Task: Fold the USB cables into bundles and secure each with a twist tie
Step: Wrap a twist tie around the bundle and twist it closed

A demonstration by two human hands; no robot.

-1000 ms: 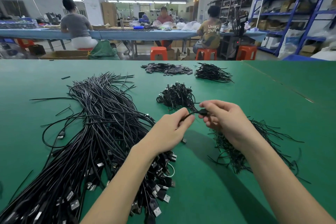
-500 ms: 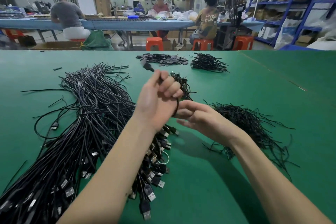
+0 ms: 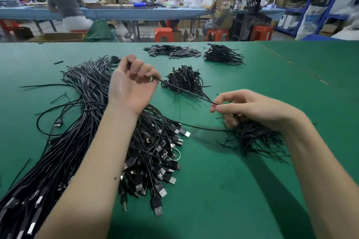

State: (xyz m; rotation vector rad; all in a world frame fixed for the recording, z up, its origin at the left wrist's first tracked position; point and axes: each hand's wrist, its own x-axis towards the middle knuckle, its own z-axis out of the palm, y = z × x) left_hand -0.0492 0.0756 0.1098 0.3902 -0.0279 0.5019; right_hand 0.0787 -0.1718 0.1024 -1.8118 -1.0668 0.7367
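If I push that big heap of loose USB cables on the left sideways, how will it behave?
The heap of cables would probably smear and spread, not slide as one: the strands lie loose and untied. Looped strays at its left edge suggest floppy cords that may snag. The plugs fanned out near the left hand's forearm would likely scatter.

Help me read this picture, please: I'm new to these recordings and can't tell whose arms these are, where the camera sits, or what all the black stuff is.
There is no machine. A camera worn on a person's head looks down at their own bare hands over a green table. The left hand and right hand each pinch one cable, stretched straight between them. A big heap of loose USB cables lies on the left. Under the right hand is a pile of thin twist ties. Further back lie tied bundles and two more dark piles. Other workers sit at a far bench.
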